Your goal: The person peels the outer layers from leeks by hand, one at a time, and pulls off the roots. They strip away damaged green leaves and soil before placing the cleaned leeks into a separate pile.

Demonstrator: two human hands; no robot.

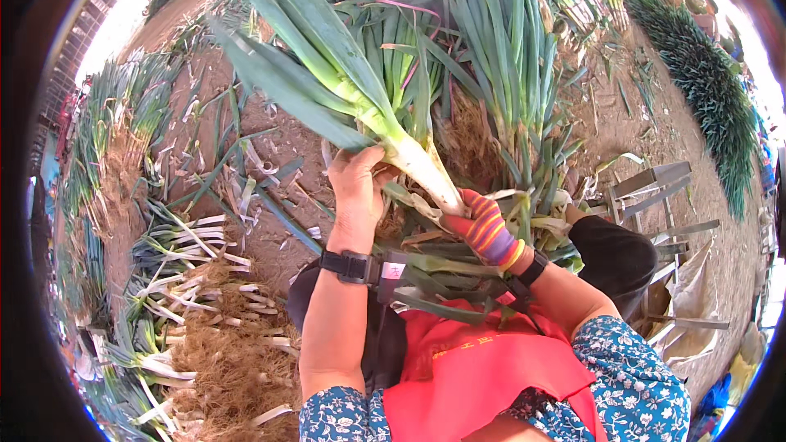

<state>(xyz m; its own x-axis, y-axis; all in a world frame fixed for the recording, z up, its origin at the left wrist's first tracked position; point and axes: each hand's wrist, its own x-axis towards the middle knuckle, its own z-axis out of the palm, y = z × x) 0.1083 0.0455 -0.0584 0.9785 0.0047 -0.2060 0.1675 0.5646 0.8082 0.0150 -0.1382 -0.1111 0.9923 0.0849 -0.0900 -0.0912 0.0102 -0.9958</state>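
1. Left hand (358,188), bare, was closed round one leek (391,127) at the point where the white shaft meets the green leaves; thumb side toward the shaft.
2. Right hand (486,227), in a striped glove, was curled round the lower white end of the same leek, just beside and below the left hand. How tightly it pinched could not be told; loose skin hid the fingertips.
3. The leek's long axis ran from the right hand up and leftward, leaves fanning away from the body beyond the left grip. Both hands were on it; the right was nearer the root end.
4. Peeled skins (434,274) lay across the lap under both hands, on a red apron (483,368).
5. Left of the grips: a heap of trimmed leeks (184,250), too many to count, over a mat of roots (229,360).
6. Beyond the grips: untrimmed leeks (508,41) piled on bare soil (639,115); count uncertain.
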